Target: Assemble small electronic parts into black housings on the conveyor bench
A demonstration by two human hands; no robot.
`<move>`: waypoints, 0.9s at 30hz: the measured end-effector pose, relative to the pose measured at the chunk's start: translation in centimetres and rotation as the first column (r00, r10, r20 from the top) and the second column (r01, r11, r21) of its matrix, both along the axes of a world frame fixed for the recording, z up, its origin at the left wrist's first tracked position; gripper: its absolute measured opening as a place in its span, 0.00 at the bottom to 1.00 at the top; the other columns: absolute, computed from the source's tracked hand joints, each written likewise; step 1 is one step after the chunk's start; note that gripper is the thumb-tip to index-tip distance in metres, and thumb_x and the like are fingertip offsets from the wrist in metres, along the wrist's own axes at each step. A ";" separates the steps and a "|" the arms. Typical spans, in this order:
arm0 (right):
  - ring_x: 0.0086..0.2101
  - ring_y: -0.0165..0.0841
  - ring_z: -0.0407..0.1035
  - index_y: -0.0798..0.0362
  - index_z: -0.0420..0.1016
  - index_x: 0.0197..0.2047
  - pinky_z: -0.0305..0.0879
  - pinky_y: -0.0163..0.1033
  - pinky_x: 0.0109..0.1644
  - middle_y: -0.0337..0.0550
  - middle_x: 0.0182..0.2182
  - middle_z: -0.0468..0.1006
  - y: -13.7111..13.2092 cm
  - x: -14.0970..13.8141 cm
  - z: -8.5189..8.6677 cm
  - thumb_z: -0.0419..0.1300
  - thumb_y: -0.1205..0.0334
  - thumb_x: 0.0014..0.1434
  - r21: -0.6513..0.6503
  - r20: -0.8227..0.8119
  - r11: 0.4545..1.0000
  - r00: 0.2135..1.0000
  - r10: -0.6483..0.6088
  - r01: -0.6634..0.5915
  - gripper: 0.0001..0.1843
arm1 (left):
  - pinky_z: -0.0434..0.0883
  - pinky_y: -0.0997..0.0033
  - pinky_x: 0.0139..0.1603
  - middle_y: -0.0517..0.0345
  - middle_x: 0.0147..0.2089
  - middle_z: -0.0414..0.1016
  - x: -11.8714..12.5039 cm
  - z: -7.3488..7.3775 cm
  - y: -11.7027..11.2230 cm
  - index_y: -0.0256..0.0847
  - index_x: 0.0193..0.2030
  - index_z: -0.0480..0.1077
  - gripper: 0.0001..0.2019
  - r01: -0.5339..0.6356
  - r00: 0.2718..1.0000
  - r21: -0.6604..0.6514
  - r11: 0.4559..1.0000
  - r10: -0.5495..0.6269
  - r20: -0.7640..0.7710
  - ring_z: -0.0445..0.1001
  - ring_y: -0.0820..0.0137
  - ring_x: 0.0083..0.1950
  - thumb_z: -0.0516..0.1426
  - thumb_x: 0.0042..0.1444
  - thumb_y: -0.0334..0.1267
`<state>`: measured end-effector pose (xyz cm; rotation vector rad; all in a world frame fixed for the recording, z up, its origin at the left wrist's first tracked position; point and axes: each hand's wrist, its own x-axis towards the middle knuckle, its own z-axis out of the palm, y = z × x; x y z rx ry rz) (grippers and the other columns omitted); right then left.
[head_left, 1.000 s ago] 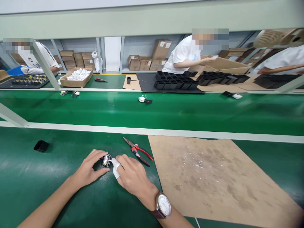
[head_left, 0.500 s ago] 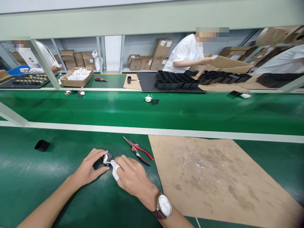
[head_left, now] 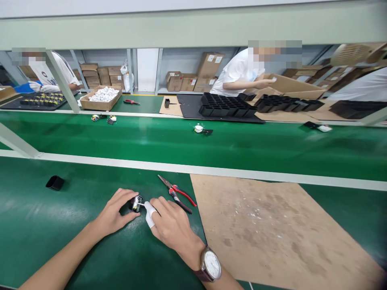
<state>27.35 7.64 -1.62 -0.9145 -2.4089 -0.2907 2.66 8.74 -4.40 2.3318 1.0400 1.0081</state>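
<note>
Between the thumb and fingers of my left hand (head_left: 115,213) is a small black housing (head_left: 132,204). A circuit board with white and yellow parts (head_left: 137,204) shows at its opening. My right hand (head_left: 171,223) wears a white finger cot (head_left: 150,214) and a wristwatch. Its fingers pinch the end of a thin white wire or strip (head_left: 141,204) that reaches the board; the exact kind is unclear. Red-and-black long-nose pliers (head_left: 175,193) lie beyond my right hand. A second black housing (head_left: 55,183) lies on the green tabletop to the left.
A stained cardboard sheet (head_left: 272,229) covers the table at right. Beyond a pale rail (head_left: 181,168) runs a green belt (head_left: 151,141) carrying small assemblies (head_left: 198,129). Across it, co-workers (head_left: 236,72) stand near black housings (head_left: 226,105) and a box of white parts (head_left: 99,105).
The board now stands farther out of the housing, and my right hand has shifted slightly right with the white strip. Assemblies on the belt have moved right. The view has shifted a little.
</note>
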 end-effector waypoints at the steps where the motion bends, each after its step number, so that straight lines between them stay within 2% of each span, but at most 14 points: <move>1: 0.35 0.37 0.61 0.50 0.66 0.27 0.52 0.44 0.31 0.46 0.38 0.73 0.0 0.0 0.0 0.60 0.74 0.54 0.001 0.000 1.000 1.000 -0.003 0.003 0.10 | 0.76 0.55 0.56 0.46 0.57 0.75 0.0 0.0 0.0 0.45 0.69 0.65 0.27 0.004 1.000 -0.002 1.000 -0.004 0.003 0.75 0.58 0.56 0.65 0.67 0.38; 9: 0.35 0.37 0.61 0.50 0.66 0.29 0.51 0.44 0.31 0.47 0.38 0.72 -0.2 -0.1 -0.2 0.58 0.74 0.58 -0.001 -0.005 1.000 1.000 0.014 -0.014 0.10 | 0.76 0.52 0.56 0.43 0.58 0.76 0.0 -0.1 -0.1 0.45 0.70 0.64 0.27 0.028 1.000 -0.034 0.999 -0.028 0.003 0.75 0.56 0.57 0.65 0.67 0.40; 15: 0.35 0.38 0.61 0.51 0.68 0.31 0.52 0.44 0.31 0.47 0.37 0.72 -0.3 -0.2 0.2 0.56 0.74 0.60 0.005 -0.009 0.999 0.999 0.033 -0.033 0.09 | 0.77 0.54 0.56 0.45 0.58 0.76 -0.1 -0.2 0.0 0.46 0.70 0.65 0.28 0.026 1.000 -0.035 0.999 -0.025 0.016 0.75 0.57 0.57 0.66 0.66 0.39; 27: 0.35 0.37 0.62 0.51 0.68 0.28 0.54 0.44 0.30 0.46 0.37 0.74 0.0 0.0 0.1 0.59 0.73 0.58 0.007 0.009 1.000 1.000 0.013 -0.013 0.09 | 0.77 0.53 0.57 0.45 0.58 0.76 0.0 0.0 -0.1 0.46 0.70 0.65 0.27 0.024 1.000 -0.038 0.999 -0.024 0.009 0.75 0.57 0.57 0.65 0.67 0.39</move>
